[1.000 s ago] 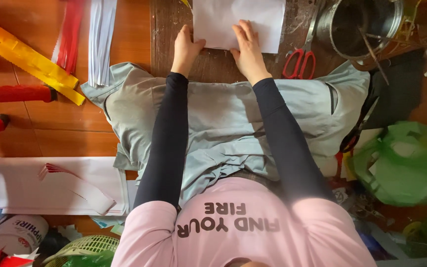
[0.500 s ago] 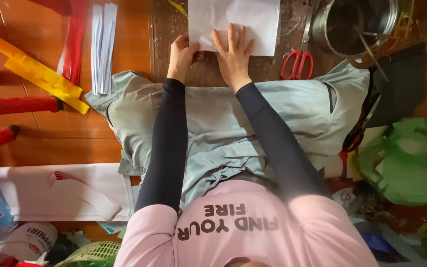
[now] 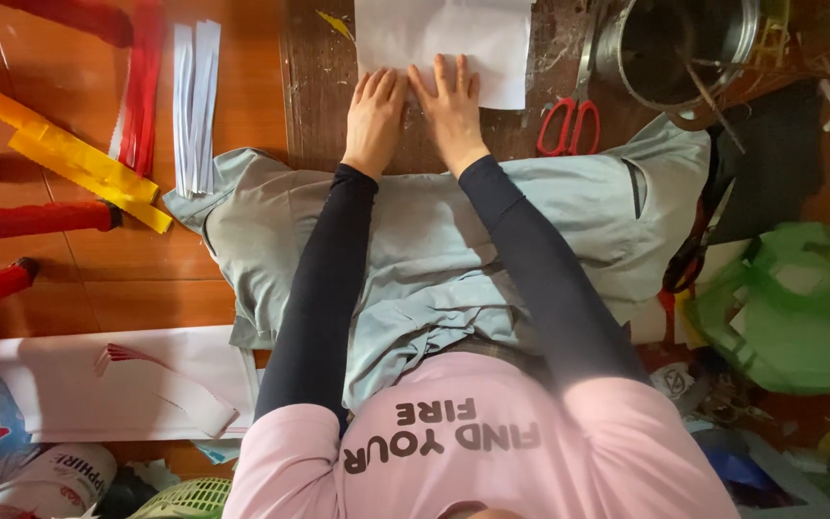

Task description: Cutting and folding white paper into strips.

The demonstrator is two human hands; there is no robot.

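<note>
A white sheet of paper [image 3: 453, 34] lies on a dark, worn wooden board [image 3: 324, 106] in front of my lap. My left hand [image 3: 374, 108] rests on the paper's near edge, palm down with the fingers close together. Right beside it, my right hand [image 3: 449, 101] lies flat on the sheet with its fingers spread. The two hands almost touch at the middle of the paper's near edge. Neither hand grips anything. Black sleeves cover both arms, and a grey cloth [image 3: 434, 240] is spread over my lap.
Red-handled scissors [image 3: 569, 120] lie right of the paper, next to a metal pot [image 3: 684, 48]. White paper strips [image 3: 194, 106], red strips [image 3: 141, 91] and yellow folded strips [image 3: 79, 159] lie on the wooden floor to the left. A green plastic bag [image 3: 790, 308] sits at the right.
My hands have come together from the paper's near corners to its middle; the right hand slid left and flattened out. The view has shifted slightly.
</note>
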